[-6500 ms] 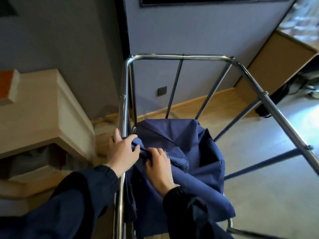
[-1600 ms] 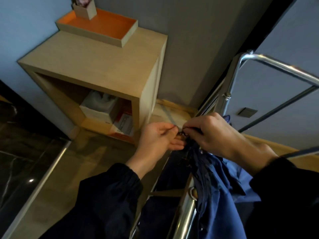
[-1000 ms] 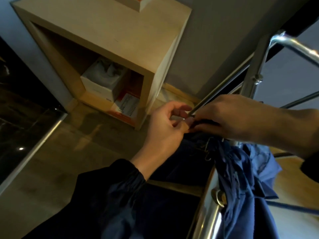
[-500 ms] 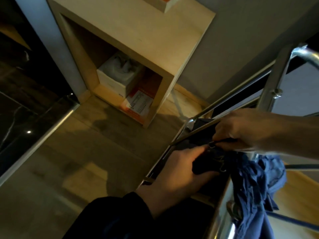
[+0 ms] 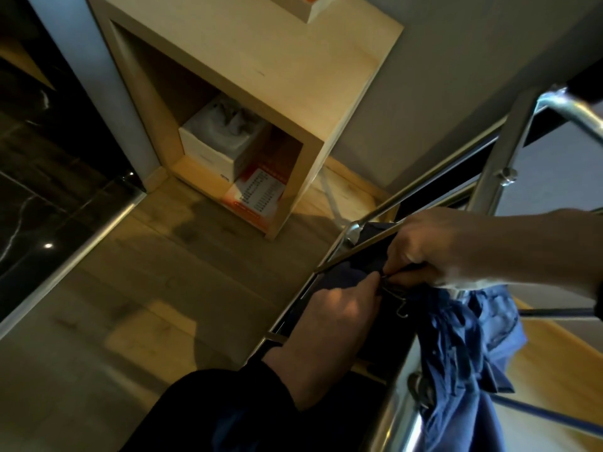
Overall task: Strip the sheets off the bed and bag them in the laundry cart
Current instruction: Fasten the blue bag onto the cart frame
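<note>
Head view: I am looking down over my forearms at a corner of the laundry cart (image 5: pixel 499 164), whose chrome tubes are crossing in front of me.
Floor: pale wood boards (image 5: pixel 130 321) are running under the cart and away to its left. Further left of the cart, a metal strip (image 5: pixel 65 265) is separating them from glossy dark stone tile (image 5: pixel 39 197).
Wall: a grey wall (image 5: pixel 440 93) is rising just behind the cart.
Left hand (image 5: pixel 336 311): I am reaching in from below the cart's corner in a dark sleeve (image 5: pixel 228 412), with my fingers curled and pinching the dark edge of the laundry bag (image 5: pixel 456 353) at the cart's rail.
Right hand (image 5: pixel 430 246): I am coming in across the cart's top, fingers curled tight, pinching the same bunched edge. My fingertips are almost meeting those of the left hand.
Clip: a small wire clip (image 5: pixel 396 300) is hanging from the fabric just under my fingertips, inside the cart's corner.
Bag: the blue cloth is hanging gathered and crumpled inside the cart frame. I cannot tell what it is holding.
Cabinet (image 5: pixel 293 60): a light wooden unit is standing against the wall beyond the cart's corner, apart from it.
Cabinet niche: a white box (image 5: pixel 208 148) with a crumpled pale liner is sitting inside. A printed card with an orange border (image 5: pixel 257 197) is lying just beside the box, on the side nearer the cart.
</note>
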